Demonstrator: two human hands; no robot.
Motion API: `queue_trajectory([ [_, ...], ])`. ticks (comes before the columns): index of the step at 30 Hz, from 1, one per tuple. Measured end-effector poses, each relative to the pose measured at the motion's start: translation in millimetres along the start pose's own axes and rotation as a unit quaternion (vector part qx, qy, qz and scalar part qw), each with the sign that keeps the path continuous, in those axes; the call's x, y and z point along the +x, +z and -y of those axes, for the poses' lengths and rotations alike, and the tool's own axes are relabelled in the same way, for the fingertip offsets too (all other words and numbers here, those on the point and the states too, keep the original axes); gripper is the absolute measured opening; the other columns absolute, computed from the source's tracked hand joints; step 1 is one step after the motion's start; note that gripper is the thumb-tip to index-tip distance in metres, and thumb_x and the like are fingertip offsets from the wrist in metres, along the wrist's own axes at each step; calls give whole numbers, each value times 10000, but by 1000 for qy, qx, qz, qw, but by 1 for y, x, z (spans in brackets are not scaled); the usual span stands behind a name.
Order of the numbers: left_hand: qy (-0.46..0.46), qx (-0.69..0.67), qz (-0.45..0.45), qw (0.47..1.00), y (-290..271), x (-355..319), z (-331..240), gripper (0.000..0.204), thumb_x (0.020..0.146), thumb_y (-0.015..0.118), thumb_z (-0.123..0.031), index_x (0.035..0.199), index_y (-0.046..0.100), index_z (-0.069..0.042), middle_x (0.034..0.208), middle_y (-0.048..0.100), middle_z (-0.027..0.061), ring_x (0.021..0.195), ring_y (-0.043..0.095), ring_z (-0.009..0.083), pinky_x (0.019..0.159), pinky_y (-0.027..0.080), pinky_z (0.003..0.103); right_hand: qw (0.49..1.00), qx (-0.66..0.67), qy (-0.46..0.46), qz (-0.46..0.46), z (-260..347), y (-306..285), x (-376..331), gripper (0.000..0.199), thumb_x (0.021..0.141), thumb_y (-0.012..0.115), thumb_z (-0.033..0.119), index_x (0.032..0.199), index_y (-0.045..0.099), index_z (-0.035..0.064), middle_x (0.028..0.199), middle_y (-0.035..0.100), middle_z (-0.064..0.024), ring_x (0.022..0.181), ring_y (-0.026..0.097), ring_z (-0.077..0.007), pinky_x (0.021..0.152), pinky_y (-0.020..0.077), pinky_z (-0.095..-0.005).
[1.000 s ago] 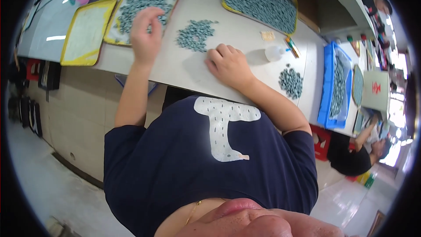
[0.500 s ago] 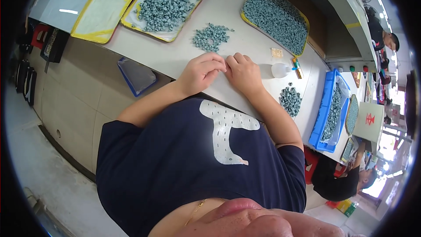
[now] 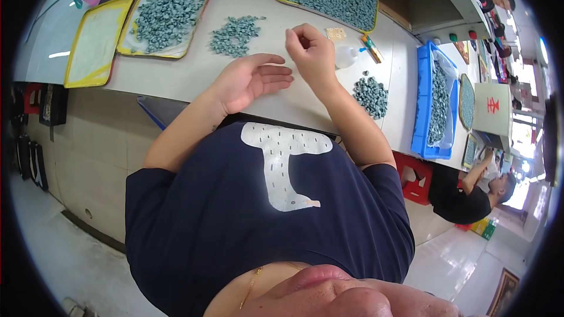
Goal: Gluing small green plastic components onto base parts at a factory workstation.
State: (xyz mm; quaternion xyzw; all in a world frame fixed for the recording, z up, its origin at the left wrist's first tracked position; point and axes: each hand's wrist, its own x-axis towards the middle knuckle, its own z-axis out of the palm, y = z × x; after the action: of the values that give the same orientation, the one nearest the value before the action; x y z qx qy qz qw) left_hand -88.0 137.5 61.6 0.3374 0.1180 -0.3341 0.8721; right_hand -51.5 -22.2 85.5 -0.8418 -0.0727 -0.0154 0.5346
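My left hand is above the near part of the white table, open, its palm turned up and its fingers stretched toward my right hand. My right hand is raised a little farther off, fingers curled into a closed grip. Whatever it holds, if anything, is hidden. Beyond my left hand lies a loose pile of small grey-green pieces. A second small pile of dark green pieces is to the right of my right forearm. Next to my right hand stands a translucent squeeze bottle with a blue tip.
A yellow-rimmed tray of pieces lies at left, beside a bare yellow-edged tray. A full tray is at the back. A small box lies by the bottle. A blue crate stands right; co-workers are beyond.
My hands, close together before, have drawn apart. The left has opened palm up; the right has lifted and curled. The whole view has shifted, with the table things now farther left and up.
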Motion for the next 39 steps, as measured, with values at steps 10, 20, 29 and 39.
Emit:
queue_trajectory([
  [10,-70,-164,8,984,-3,44,18,214,987,452,-226,1025,555,-42,964,591,107,907,581,208,805,501,339,958,-69,-278,24,-26,-21,-5,96,817,680,80,895,674,25,830,655,-99,772,625,-244,650,507,-315],
  [20,-2,-209,158,965,-50,33,-13,229,995,449,-252,860,502,-75,798,513,58,685,465,155,573,395,277,964,-167,-143,149,-40,-24,-1,136,791,704,74,912,675,19,906,644,-113,826,628,-262,730,517,-336],
  [29,-89,-143,-38,985,-7,-25,-60,267,995,458,-297,847,513,-82,776,522,37,647,475,125,526,384,241,958,-85,-269,48,68,17,-3,208,766,705,0,966,670,42,905,633,-114,787,619,-276,687,512,-348],
  [39,588,626,-291,422,-91,-68,-204,243,921,579,-246,880,559,-7,871,610,97,811,586,248,705,484,348,938,-203,-281,-28,59,5,-75,266,762,629,-92,1005,657,15,927,639,-134,783,620,-290,690,510,-349],
])
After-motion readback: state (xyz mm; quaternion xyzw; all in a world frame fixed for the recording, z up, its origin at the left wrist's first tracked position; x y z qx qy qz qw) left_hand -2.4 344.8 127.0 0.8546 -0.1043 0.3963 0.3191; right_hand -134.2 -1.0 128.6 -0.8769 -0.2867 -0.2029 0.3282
